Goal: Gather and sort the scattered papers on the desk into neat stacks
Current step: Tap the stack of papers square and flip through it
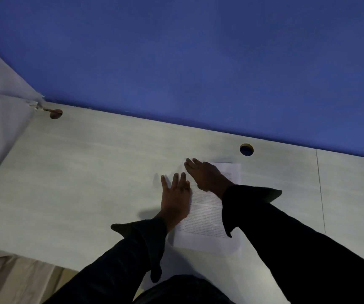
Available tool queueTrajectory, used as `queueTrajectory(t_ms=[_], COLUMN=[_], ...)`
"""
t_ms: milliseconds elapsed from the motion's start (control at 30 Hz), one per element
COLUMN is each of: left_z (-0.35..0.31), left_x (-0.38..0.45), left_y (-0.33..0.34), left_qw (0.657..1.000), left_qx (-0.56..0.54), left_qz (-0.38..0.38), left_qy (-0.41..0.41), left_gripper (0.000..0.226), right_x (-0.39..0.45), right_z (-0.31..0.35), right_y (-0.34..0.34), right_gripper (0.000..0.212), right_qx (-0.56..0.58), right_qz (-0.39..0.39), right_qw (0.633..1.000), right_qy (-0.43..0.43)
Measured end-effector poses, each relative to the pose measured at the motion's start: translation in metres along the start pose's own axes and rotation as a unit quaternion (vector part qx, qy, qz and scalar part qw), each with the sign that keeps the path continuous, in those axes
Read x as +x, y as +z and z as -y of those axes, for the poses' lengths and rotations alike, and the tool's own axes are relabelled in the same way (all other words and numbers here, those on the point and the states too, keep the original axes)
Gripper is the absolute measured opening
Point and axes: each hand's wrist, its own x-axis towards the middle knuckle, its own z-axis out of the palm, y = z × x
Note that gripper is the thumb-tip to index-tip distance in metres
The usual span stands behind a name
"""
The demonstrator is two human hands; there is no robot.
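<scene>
Papers [207, 218] stacked on desk [88, 172], both hands flat on them

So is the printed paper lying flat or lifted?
Flat: the printed paper lies on the desk, both hands pressed open on it.

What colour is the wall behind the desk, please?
Blue wall, clearest in the head view.

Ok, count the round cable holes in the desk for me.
2. One hole sits at the far left corner by the grey cloth; the other hole is near the blue wall, beyond the papers. None looks hidden.
</scene>
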Motion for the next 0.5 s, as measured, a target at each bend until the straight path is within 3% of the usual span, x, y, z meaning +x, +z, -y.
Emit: queueTrajectory(t_ms=[200,300,500], left_z=[-0.006,-0.013,-0.019], left_x=[-0.001,-0.004,0.004], left_y=[-0.015,-0.022,-0.023], left_qw=[0.999,0.998,0.996], left_qx=[0.017,0.033,0.068], left_qz=[0.048,0.054,0.031], left_qy=[-0.017,-0.019,0.039], left_gripper=[0.104,0.094,0.072], right_x=[-0.032,-0.063,-0.086], right_z=[0.007,0.008,0.000], right_y=[0.016,0.033,0.049], right_gripper=[0.095,0.101,0.127], right_qx=[0.151,0.214,0.214], right_qz=[-0.088,-0.070,0.005], right_qw=[0.976,0.953,0.937], right_qy=[0.132,0.204,0.276])
